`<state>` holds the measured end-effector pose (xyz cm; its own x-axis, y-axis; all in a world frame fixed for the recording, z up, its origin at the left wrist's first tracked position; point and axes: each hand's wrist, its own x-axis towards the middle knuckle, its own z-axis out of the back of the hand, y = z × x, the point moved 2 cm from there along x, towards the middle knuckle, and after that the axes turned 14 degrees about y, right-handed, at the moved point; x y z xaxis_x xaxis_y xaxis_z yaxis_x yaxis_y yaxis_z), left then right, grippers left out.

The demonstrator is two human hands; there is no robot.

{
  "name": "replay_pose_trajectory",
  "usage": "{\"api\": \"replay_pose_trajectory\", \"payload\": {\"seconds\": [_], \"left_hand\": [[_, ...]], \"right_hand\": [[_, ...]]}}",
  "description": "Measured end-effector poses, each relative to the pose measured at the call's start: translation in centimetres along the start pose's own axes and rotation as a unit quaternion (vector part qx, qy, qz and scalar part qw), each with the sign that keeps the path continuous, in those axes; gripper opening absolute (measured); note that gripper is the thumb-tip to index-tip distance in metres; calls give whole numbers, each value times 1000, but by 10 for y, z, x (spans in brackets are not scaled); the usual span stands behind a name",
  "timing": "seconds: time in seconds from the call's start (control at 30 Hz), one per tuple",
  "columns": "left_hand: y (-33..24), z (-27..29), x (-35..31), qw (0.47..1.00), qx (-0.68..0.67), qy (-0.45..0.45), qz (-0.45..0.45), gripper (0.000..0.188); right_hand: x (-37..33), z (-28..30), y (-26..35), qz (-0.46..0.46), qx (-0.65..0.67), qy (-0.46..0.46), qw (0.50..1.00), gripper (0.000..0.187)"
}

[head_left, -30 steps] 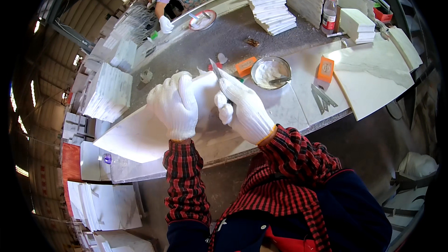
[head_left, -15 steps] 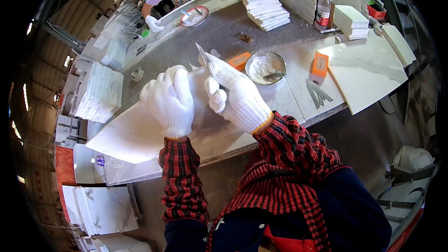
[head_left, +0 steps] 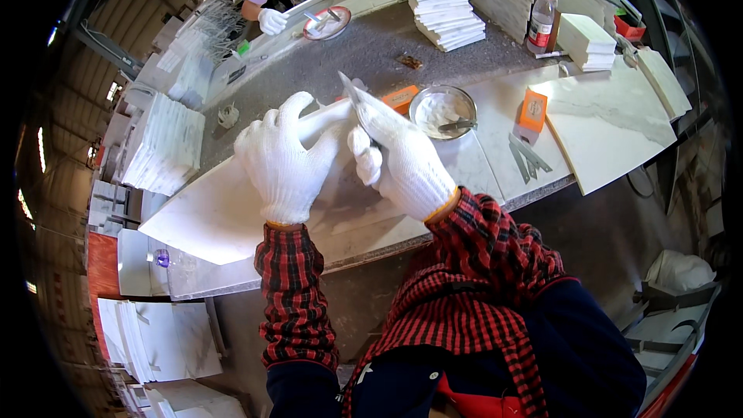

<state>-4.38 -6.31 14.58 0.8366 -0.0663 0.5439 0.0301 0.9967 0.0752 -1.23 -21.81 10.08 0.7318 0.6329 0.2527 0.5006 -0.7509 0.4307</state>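
Now filling the tile (head_left: 224, 209) edge.
Left hand (head_left: 288, 162) presses flat, fingers spread; right hand (head_left: 402, 166) grips the scraper (head_left: 362, 108), needing a steady stroke next.

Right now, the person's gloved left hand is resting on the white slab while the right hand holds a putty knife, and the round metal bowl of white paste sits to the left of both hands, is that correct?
Not quite: the head view shows the metal bowl to the right of the hands, beyond the right hand. The left hand does rest on the white slab, and the right holds the putty knife.
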Motion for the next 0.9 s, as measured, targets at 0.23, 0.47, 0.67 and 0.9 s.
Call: {"api": "replay_pose_trajectory", "payload": {"seconds": [0.23,0.47,0.67,0.9], "left_hand": [[-7,7,-4,1000,1,24,14,43],[-8,14,15,996,-49,64,-46,39],[-24,34,26,986,-57,113,-106,51],[-20,21,30,990,-99,84,-56,52]], "right_hand": [[-14,42,10,10,72,-49,996,37],[-32,76,15,7,-75,-11,997,28],[-30,74,10,-9,-140,-74,987,23],[-30,86,16,6,-215,-75,974,27]]}}
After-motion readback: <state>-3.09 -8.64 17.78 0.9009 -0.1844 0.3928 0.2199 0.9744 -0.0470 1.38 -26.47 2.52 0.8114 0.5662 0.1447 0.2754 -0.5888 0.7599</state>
